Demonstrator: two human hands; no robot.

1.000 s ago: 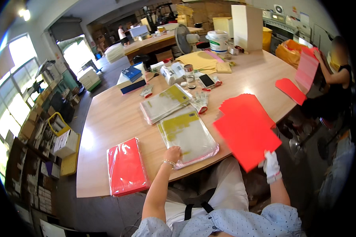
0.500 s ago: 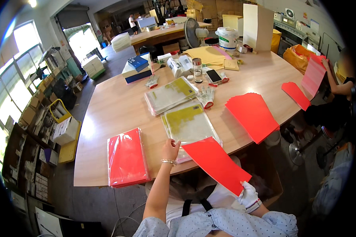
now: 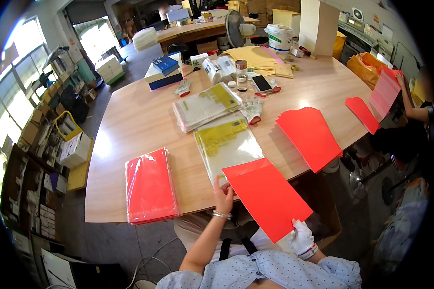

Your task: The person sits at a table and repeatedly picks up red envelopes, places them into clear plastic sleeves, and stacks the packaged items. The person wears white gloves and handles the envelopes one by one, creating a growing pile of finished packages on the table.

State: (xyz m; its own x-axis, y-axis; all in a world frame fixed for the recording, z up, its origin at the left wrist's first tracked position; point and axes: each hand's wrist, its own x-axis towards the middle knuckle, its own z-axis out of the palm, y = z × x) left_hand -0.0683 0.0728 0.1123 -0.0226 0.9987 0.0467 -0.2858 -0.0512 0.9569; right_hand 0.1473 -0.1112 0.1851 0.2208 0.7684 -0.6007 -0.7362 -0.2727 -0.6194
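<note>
In my gloved right hand (image 3: 302, 239) is the near right corner of a red sheet (image 3: 270, 197), held between thumb and fingers. The sheet slants over the table's front edge, and its far end looks paler, as if under clear film. Bare, with a bracelet at the wrist, my left hand (image 3: 223, 196) is closed at the near left edge of a clear plastic bag (image 3: 229, 147) with a yellow-green printed area, beside the sheet. The fingertips are partly hidden. More such bags (image 3: 207, 107) lie stacked just beyond. A stack of red sheets in clear bags (image 3: 150, 187) lies to the left.
Fanned red sheets (image 3: 308, 137) lie at right. Farther back are white gloves (image 3: 252, 111), a phone (image 3: 262, 83), a glass jar (image 3: 241, 75), a blue box (image 3: 165, 65), a fan (image 3: 235, 29) and a white bucket (image 3: 278, 37). Another person's arm (image 3: 410, 98) holds a pink-red sheet at far right.
The red sheet has turned to show more of its face, and its far end now lies over the bag. My left hand has shifted right and nearer, along the bag's edge.
</note>
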